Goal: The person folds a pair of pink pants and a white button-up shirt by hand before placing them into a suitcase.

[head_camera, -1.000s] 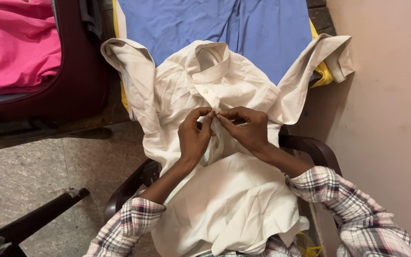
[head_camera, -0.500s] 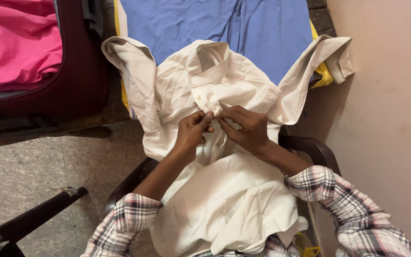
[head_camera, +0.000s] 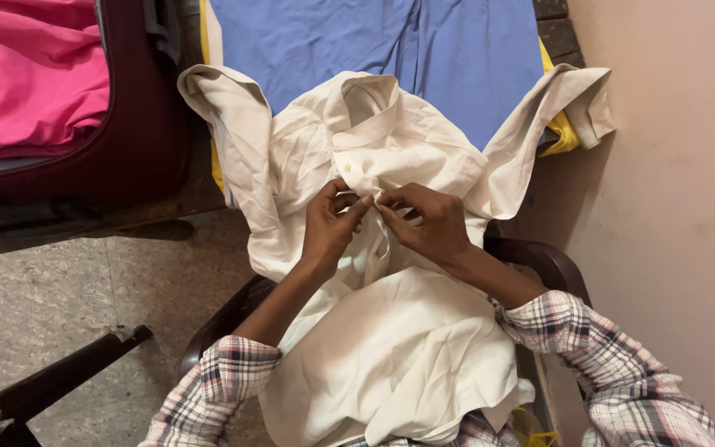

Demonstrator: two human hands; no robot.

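Between my hands, the cream shirt (head_camera: 391, 348) lies front-up, its placket pinched by both: left hand (head_camera: 331, 228) and right hand (head_camera: 428, 223) curled tight on the cloth. I judge the loose fabric could slip, misaligning the edges.

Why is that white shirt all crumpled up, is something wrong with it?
Nothing looks torn or spilled. The cream shirt is just rumpled, its sleeves flung out sideways, draped over a chair. The left hand and right hand pinch its front placket together just below the collar.
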